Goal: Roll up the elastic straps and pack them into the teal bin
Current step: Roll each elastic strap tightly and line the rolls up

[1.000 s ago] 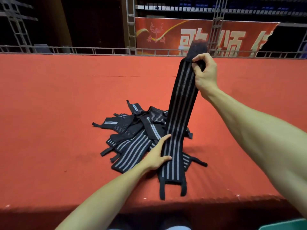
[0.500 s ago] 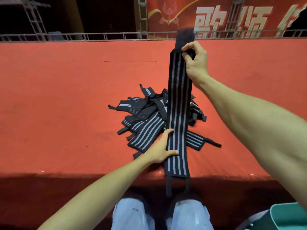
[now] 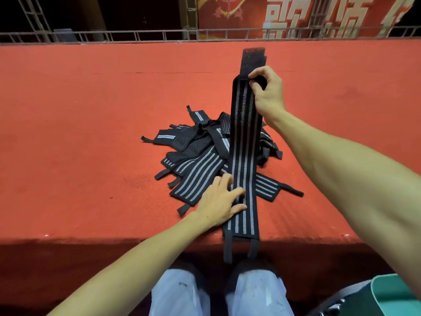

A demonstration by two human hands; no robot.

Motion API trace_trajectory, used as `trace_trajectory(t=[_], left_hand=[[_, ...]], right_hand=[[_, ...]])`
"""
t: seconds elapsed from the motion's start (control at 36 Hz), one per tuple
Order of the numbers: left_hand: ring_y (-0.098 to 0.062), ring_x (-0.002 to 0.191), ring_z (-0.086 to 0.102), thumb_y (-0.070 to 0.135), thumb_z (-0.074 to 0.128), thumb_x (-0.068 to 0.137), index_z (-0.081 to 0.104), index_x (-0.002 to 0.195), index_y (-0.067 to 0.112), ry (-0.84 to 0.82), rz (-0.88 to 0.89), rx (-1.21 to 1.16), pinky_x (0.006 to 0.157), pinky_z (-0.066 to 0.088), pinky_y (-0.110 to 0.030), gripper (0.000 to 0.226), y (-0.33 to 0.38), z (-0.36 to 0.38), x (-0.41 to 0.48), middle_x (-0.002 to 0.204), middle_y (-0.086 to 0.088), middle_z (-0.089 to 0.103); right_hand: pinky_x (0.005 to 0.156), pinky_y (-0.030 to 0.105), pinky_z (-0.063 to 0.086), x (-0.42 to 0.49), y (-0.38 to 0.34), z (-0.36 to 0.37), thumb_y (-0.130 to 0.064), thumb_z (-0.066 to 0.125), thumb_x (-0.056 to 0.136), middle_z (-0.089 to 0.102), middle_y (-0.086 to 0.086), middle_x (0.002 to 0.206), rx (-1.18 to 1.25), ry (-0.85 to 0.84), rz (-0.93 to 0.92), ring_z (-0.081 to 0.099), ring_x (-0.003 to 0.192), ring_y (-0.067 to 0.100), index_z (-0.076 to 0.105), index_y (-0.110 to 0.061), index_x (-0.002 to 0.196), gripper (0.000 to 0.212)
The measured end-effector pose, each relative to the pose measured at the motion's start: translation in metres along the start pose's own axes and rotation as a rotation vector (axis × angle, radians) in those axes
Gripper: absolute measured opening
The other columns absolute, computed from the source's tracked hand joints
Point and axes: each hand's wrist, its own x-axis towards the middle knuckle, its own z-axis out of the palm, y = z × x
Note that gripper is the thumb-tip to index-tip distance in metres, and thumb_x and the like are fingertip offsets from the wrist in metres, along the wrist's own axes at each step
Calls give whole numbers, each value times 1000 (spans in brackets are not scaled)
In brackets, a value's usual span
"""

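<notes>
While the right hand (image 3: 268, 94) pinches the grey-striped elastic strap (image 3: 245, 144) by its fuzzy tab, the flat left hand (image 3: 218, 204) presses it. Its loops now overhang the worktop (image 3: 79, 133).

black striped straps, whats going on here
A person holds one elastic strap stretched out straight over the red surface. The right hand pinches its raised far end, and the left hand presses flat on the near part. The pile of other straps lies unrolled behind. A corner of the teal bin shows at lower right.
</notes>
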Motion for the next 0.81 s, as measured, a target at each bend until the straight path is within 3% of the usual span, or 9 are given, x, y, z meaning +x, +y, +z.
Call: trace_trajectory(t=[0.11, 0.28, 0.42, 0.58, 0.64, 0.72, 0.81], left_hand=[[-25, 110, 39, 66, 41, 88, 54, 132, 28, -138, 33, -41, 97, 42, -43, 59, -9, 4, -1, 125, 0, 47], [-25, 115, 37, 64, 49, 91, 48, 138, 29, -229, 43, -28, 100, 39, -40, 59, -10, -3, 5, 131, 2, 44], [-26, 115, 38, 65, 53, 89, 49, 136, 28, -288, 27, -55, 100, 39, -43, 60, -9, -8, 11, 129, 1, 45], [-24, 112, 38, 59, 59, 89, 56, 129, 25, -366, -13, -187, 103, 35, -38, 53, -11, -14, 20, 123, -2, 47], [-20, 104, 46, 46, 64, 91, 67, 114, 18, -304, -10, -342, 98, 39, -35, 37, -12, -22, 28, 110, -6, 56], [-10, 81, 53, 21, 68, 92, 73, 93, 13, -5, -97, -641, 79, 44, -25, 10, -16, -38, 46, 92, -4, 61], [-4, 72, 51, 14, 65, 92, 68, 92, 20, 251, -230, -801, 70, 44, -16, 7, -19, -59, 70, 94, -7, 61]], right_hand=[[88, 18, 46, -3, 6, 0, 3, 55, 88, 61, -17, 88, 0, -1, 12, 58, 90, 5, 56, -31, 83, 34], [89, 21, 48, -8, 12, -2, 4, 57, 89, 61, -16, 87, 10, -27, 34, 58, 88, 3, 59, -23, 87, 27], [94, 30, 50, -11, 12, -4, 3, 58, 88, 61, -16, 88, 13, -24, 45, 59, 91, 6, 59, -27, 85, 30], [94, 31, 50, -16, 10, -6, 1, 59, 89, 62, -15, 89, 18, -50, 67, 59, 93, 8, 59, -27, 85, 29], [92, 27, 49, -21, 9, -6, 2, 58, 89, 62, -14, 90, 23, -76, 64, 59, 92, 7, 60, -22, 88, 24], [89, 17, 44, -32, 12, -8, 5, 58, 88, 63, -7, 91, 16, -120, 55, 58, 92, 7, 61, -16, 90, 22], [86, 9, 40, -46, 23, -11, 8, 58, 87, 63, -4, 91, -12, -149, 63, 58, 93, 10, 61, -12, 90, 21]])
